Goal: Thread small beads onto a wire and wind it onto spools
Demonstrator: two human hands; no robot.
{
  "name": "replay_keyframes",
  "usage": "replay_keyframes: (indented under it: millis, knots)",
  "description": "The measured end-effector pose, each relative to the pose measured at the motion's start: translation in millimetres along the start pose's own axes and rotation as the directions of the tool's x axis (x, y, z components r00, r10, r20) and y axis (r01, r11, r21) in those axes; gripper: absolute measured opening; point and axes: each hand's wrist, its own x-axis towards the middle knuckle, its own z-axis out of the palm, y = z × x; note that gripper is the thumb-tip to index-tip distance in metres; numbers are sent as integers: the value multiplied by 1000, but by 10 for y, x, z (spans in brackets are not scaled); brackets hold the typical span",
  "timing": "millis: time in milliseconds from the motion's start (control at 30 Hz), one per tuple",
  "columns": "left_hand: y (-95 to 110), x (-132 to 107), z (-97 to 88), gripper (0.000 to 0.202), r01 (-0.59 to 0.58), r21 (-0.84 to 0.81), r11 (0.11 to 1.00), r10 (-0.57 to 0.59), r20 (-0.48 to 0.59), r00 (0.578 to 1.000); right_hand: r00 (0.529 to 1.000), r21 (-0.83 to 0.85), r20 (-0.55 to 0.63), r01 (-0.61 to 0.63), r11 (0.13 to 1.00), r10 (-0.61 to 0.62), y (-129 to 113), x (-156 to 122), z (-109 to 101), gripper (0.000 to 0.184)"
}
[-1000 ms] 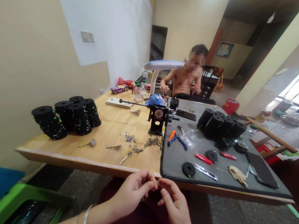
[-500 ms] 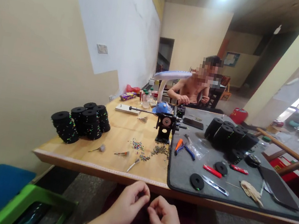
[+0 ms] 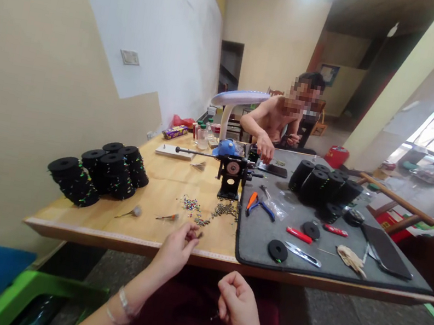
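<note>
My left hand (image 3: 175,247) reaches over the table's front edge, thumb and forefinger closed on a small bundle of thin strands (image 3: 200,234); the fingers cover most of the bundle. My right hand (image 3: 237,302) is held above my lap with its fingers closed. A tiny dark bit (image 3: 214,316) pokes out below those fingers, too small to name. Just beyond my left hand lie a pile of small coloured beads (image 3: 190,203) and a pile of small metal pieces (image 3: 226,209). Two similar bundles, one with an orange band (image 3: 168,216), lie to the left.
Black foam spools (image 3: 115,174) stand at left, more spools (image 3: 324,183) at right. A black winding device (image 3: 231,177) stands mid-table. The grey mat (image 3: 253,246) holds pliers (image 3: 261,207), a red lighter (image 3: 298,235) and snips (image 3: 303,254). A co-worker (image 3: 276,120) sits opposite.
My left hand has moved forward from beside my right onto the bundle at the table edge. My right hand stays low. The co-worker's arm has reached toward the mat, and the view has shifted.
</note>
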Motion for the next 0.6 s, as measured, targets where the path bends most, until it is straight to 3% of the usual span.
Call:
replay_keyframes:
  millis: [33,100,200,267,400,600]
  knots:
    - [16,-111,34,15,75,-183,980,-61,81,995,1000,0,-10,-5,1000,5,-17,-18,1,42]
    - [32,-345,106,19,311,-424,851,-195,296,935,1000,-13,-19,-16,1000,16,-52,-56,12,41]
    - [14,-618,215,21,554,-548,627,-322,466,825,998,-69,-17,-55,996,54,-90,-98,41,41]
    - [-15,-709,277,20,600,-576,555,-348,495,796,997,-113,-20,-80,990,78,-99,-105,57,41]
    - [-53,-743,349,17,584,-582,566,-339,481,809,997,-142,-17,-77,987,75,-93,-88,71,41]
    - [-24,-750,373,14,484,-478,733,-299,413,860,998,-170,-9,-55,984,55,-21,-57,82,37]
